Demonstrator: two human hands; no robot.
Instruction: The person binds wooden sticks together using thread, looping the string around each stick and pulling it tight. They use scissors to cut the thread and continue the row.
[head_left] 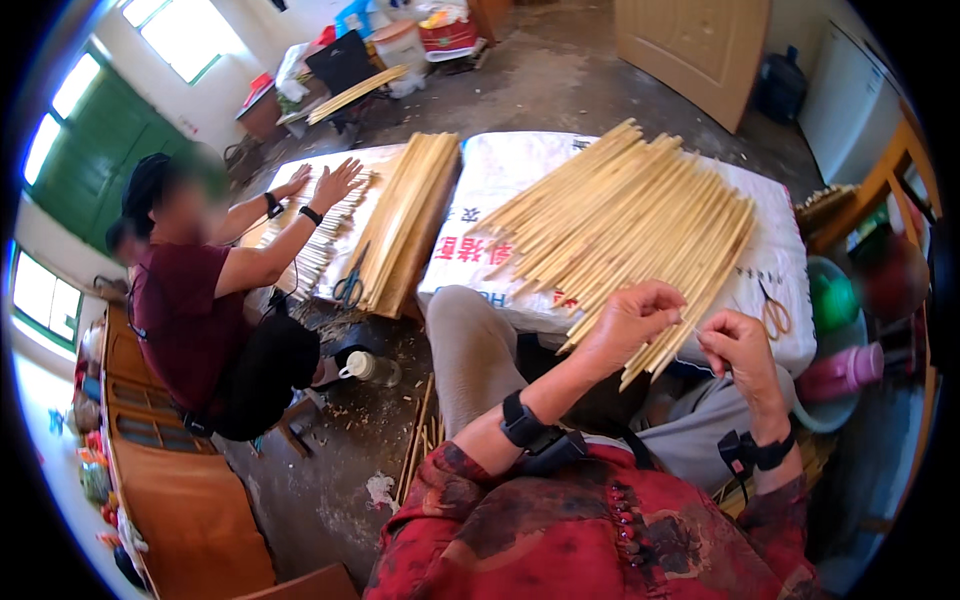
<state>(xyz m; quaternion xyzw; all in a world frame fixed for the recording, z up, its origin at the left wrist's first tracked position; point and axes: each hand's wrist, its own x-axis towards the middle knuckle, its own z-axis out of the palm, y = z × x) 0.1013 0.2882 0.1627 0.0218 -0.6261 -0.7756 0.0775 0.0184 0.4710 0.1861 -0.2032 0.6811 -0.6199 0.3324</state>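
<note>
Both my hands hover over the near right edge of a wide fan of thin, pale reed-like sticks (640, 220). These lie on a table covered with white printed sacking (440, 265). My left hand (640, 318) is closed in a pinch near the stick ends. Just to its right, the fingers of my right hand (738, 348) are pinched too. A fine white thread (690, 364) runs between the two hands and dips below them; its full path is hard to follow. Scissors with orange handles (775, 316) lie on the sacking beyond my right hand.
At left, a co-worker (190, 290) spreads both hands over short sticks beside a long stick bundle (412, 210) and dark scissors (350, 285). A whitish mug (370, 368) stands on the littered floor. On my right are a basin (825, 415) and pink bottle (845, 370).
</note>
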